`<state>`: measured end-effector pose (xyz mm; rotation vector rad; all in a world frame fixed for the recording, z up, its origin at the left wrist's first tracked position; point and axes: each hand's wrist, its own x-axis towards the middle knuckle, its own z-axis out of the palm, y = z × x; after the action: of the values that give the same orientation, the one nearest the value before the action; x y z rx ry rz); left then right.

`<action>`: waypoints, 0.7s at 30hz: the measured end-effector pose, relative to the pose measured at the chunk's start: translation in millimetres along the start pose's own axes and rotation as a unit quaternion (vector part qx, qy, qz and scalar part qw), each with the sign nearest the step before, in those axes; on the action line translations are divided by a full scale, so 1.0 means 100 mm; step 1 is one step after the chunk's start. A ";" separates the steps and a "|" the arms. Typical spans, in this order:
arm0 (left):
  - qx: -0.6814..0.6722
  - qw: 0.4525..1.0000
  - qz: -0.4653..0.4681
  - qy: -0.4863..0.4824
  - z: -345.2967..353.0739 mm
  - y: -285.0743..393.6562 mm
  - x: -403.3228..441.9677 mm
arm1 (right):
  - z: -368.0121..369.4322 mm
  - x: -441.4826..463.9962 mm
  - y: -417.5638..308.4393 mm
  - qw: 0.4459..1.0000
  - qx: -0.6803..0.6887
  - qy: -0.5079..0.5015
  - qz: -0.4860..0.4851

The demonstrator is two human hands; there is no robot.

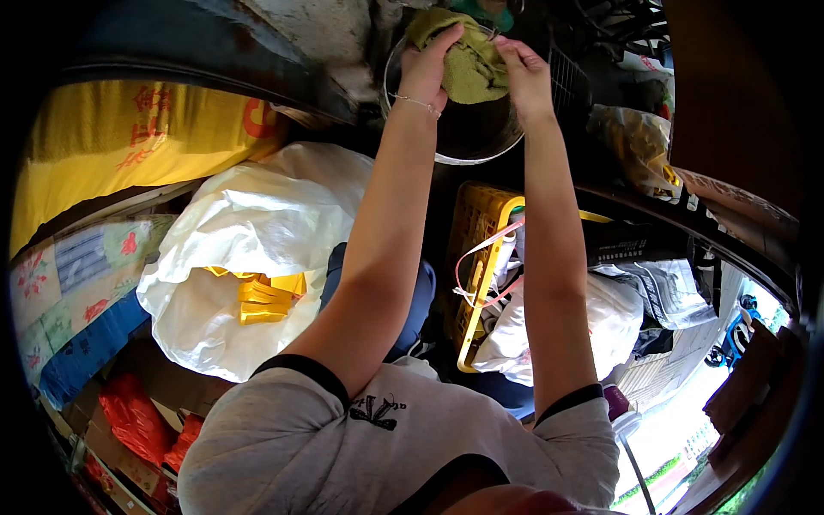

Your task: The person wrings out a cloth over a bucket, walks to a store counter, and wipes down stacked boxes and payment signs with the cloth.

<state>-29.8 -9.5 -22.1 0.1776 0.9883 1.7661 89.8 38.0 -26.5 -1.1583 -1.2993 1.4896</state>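
A yellow-green towel (pixel 475 70) is stretched between my two hands above a round metal pot (pixel 481 159) with a dark inside. My left hand (pixel 427 70) is closed on the towel's left part, thumb on top, with a thin bracelet at the wrist. Thumb and fingers of my right hand (pixel 525 75) pinch the towel's upper right edge. The towel covers the far part of the pot's opening. Part of a green object (pixel 491 12) shows just beyond it.
At left, a white plastic bag (pixel 249 197) holds folded yellow pieces (pixel 264 299). A yellow plastic basket (pixel 470 257) with pink cord stands near my right forearm, beside a white bag (pixel 601 318). A yellow printed sack (pixel 137 146) lies farther left.
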 end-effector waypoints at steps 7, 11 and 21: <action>0.000 0.997 -0.067 0.040 -0.08 0.00 0.06 | -0.14 0.07 0.00 0.993 -0.005 0.096 0.073; -0.035 0.992 -0.072 0.101 -0.12 0.04 0.12 | -0.10 -0.01 -0.03 0.987 0.056 -0.004 0.148; -0.034 0.992 -0.121 0.026 -0.19 0.00 0.14 | -0.19 -0.02 -0.06 0.953 0.249 -0.103 0.138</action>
<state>-45.8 -7.8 -39.2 -0.0316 0.9427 1.5862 109.4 41.1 -20.8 -0.8882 -0.8283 2.0430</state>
